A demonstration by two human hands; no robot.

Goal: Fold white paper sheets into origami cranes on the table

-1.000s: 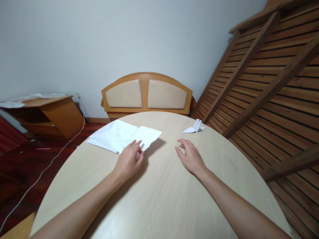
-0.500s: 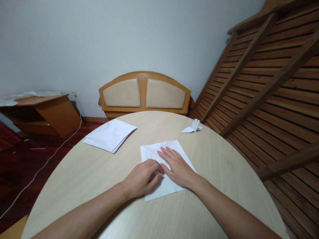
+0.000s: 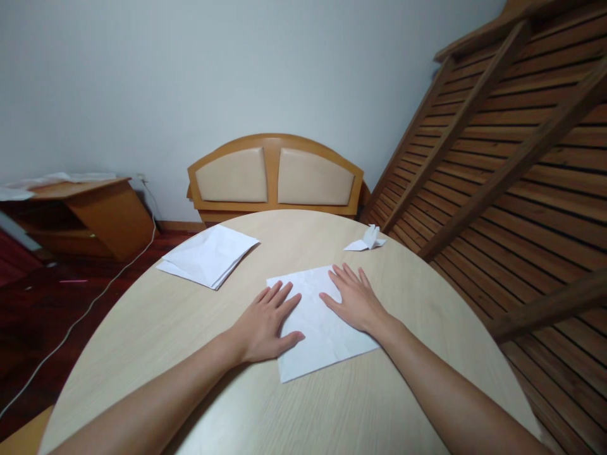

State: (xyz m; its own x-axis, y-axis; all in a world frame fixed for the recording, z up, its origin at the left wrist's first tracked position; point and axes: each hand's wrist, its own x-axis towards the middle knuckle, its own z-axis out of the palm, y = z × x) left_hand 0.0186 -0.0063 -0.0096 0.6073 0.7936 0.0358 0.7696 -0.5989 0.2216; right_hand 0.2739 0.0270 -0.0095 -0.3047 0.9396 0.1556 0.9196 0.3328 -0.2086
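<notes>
A white sheet of paper with faint creases lies flat on the round table, in front of me. My left hand rests open along its left edge, fingers spread, partly on the paper and partly over the tabletop. Across the upper right part of the sheet lies my right hand, also open, its fingers apart and palm down. Both hands hide portions of the paper's side edges. Neither hand grips anything.
On the pale wooden table, a stack of white paper lies at the far left. A folded paper crane stands at the far right. Beyond are a headboard, a slatted wooden frame and a low cabinet.
My hands have moved apart, and my left hand has gone from curled to spread. The paper now lies opened out wider to the right.
</notes>
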